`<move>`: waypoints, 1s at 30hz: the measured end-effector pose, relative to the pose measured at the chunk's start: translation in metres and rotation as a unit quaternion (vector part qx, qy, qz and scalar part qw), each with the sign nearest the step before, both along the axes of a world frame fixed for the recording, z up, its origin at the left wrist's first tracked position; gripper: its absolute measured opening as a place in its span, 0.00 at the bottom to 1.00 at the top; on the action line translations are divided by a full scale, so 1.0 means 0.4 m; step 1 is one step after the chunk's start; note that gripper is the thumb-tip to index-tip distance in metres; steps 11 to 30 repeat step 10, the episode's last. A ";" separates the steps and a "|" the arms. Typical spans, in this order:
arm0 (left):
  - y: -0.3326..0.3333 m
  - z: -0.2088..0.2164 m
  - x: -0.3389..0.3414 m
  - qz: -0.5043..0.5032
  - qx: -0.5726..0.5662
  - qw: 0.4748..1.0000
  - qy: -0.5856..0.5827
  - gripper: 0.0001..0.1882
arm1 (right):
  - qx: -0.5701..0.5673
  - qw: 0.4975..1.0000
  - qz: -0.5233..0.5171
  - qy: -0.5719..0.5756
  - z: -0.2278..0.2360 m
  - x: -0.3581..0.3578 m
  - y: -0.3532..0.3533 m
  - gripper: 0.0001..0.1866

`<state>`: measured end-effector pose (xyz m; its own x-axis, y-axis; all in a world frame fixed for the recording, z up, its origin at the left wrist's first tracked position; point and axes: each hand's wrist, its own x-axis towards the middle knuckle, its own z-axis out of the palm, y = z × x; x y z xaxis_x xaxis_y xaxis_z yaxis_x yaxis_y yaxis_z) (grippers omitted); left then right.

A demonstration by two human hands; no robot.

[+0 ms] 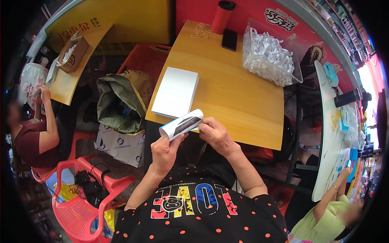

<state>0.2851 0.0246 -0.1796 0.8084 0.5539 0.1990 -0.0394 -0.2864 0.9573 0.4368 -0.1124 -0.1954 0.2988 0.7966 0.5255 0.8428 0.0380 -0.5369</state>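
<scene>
In front of my chest, at the near edge of the wooden table (227,93), a printed sheet (182,124) is curled into a loose tube. My left hand (165,152) grips its lower left end, thumb along the side. Closed at the other end is my right hand (216,135), its fingers bent against the paper's edge. Just beyond the sheet lies a white rectangular stack or flat box (175,91); which of these it is I cannot tell.
A clear bin (298,72) of white curled strips stands at the back right, near a black phone (229,39), red tumbler (221,18) and rubber bands (200,31). An open sack (119,101) and red chair (83,194) are left. Two people sit at side tables.
</scene>
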 end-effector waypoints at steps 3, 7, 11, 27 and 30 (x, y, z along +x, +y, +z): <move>-0.002 0.000 -0.002 0.005 0.028 1.000 -0.002 0.12 | 0.004 1.000 -0.011 -0.012 -0.009 -0.001 0.002 0.15; -0.002 -0.008 -0.008 0.011 0.048 0.999 -0.005 0.12 | 0.029 0.999 -0.019 -0.010 -0.011 -0.007 0.007 0.14; -0.002 -0.012 -0.011 0.014 0.051 0.999 -0.007 0.12 | 0.034 0.999 -0.016 -0.003 -0.017 -0.008 0.005 0.14; -0.002 -0.012 -0.011 0.014 0.051 0.999 -0.007 0.12 | 0.034 0.999 -0.016 -0.003 -0.017 -0.008 0.005 0.14; -0.002 -0.012 -0.011 0.014 0.051 0.999 -0.007 0.12 | 0.034 0.999 -0.016 -0.003 -0.017 -0.008 0.005 0.14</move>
